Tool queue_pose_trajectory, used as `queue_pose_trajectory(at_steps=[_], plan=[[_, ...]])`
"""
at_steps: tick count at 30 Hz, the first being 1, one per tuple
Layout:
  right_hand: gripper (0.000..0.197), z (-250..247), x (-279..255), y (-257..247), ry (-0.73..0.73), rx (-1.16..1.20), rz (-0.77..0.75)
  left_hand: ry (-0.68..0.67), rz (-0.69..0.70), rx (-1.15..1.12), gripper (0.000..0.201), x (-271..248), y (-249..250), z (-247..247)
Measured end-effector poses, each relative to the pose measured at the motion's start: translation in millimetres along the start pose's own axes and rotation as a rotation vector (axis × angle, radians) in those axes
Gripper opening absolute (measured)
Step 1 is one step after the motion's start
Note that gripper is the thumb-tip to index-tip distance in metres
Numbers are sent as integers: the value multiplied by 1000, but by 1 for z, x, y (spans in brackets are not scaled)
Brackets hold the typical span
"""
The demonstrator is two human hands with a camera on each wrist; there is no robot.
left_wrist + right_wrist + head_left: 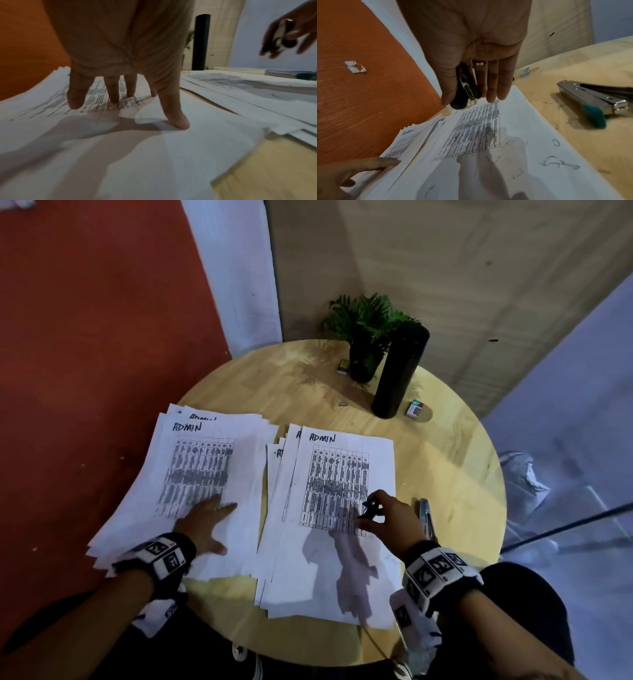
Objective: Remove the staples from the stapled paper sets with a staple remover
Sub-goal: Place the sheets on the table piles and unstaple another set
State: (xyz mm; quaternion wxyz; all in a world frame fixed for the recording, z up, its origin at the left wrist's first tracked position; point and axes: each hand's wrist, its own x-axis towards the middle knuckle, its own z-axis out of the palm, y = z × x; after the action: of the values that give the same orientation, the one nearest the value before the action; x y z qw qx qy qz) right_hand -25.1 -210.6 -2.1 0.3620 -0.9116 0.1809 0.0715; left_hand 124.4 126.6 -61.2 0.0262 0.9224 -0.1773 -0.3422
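Observation:
Two piles of white sheets headed "ADMIN" lie on a round wooden table (455, 474). My left hand (205, 525) lies flat with spread fingers (178, 121) on the left pile (191, 474). My right hand (383, 518) hovers above the right pile (342, 508) and grips a black and metal staple remover (464, 86) between thumb and fingers. The staple remover (283, 39) shows blurred in the left wrist view. Several pulled, bent staples (556, 163) lie loose on the lower part of the right pile (488, 155).
A metal stapler (597, 102) with a teal end lies on the table right of the right pile. At the back stand a tall black cylinder (400, 371), a potted plant (366, 337) and two small boxes (414, 409). An orange wall (85, 371) is on the left.

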Motion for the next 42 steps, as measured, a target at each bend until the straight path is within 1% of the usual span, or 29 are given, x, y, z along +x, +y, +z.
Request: queue_pose_trajectory(at_steps=[3, 6, 7, 8, 10, 11, 12, 14, 15, 16, 18, 20, 22, 25, 26, 28, 30, 34, 37, 39, 42], plan=[[37, 2, -2, -3, -22, -63, 30, -21, 15, -30, 103, 1, -10, -11], [27, 4, -5, -5, -81, -149, 54, -18, -7, -75, 96, 1, -9, -20], [27, 5, -6, -5, -105, -173, 65, 22, -20, -87, 90, 0, -4, -23], [28, 6, -6, -4, -130, -186, 79, 94, -19, -100, 82, -1, 4, -25], [28, 9, -5, -1, -175, -184, 108, 292, 40, -184, 60, -1, 32, -29], [30, 11, -5, 1, -197, -175, 123, 369, 80, -246, 51, 0, 50, -31], [34, 13, -5, 4, -220, -169, 137, 400, 115, -298, 44, 3, 71, -33], [40, 16, -6, 9, -267, -181, 147, 376, 149, -373, 40, 14, 111, -33], [41, 16, -7, 12, -284, -192, 147, 349, 142, -403, 43, 23, 128, -32], [42, 16, -7, 13, -294, -194, 145, 320, 113, -423, 51, 32, 142, -31], [44, 14, -7, 17, -302, -180, 146, 258, -7, -400, 73, 48, 165, -27], [43, 13, -6, 18, -312, -168, 138, 226, -132, -347, 90, 58, 179, -24], [37, 14, -5, 18, -325, -171, 126, 244, -201, -374, 95, 65, 185, -21], [38, 13, -4, 20, -325, -160, 127, 237, -247, -606, 98, 76, 183, -20], [38, 13, -4, 20, -320, -152, 124, 234, -260, -717, 95, 78, 180, -23], [40, 14, -3, 22, -321, -150, 126, 247, -260, -869, 79, 83, 174, -30], [41, 16, -3, 25, -325, -162, 128, 241, -228, -854, 59, 86, 167, -37], [48, 15, -5, 30, -333, -192, 125, 247, -144, -764, 36, 93, 155, -43], [38, 10, -2, 41, -290, -66, 115, 314, -70, -813, 22, 92, 149, -41], [25, 2, 4, 45, -186, 126, 111, 408, -3, -898, 18, 88, 144, -39], [28, -23, 14, 35, 4, 446, 125, 548, 80, -1042, 23, 73, 138, -41]])
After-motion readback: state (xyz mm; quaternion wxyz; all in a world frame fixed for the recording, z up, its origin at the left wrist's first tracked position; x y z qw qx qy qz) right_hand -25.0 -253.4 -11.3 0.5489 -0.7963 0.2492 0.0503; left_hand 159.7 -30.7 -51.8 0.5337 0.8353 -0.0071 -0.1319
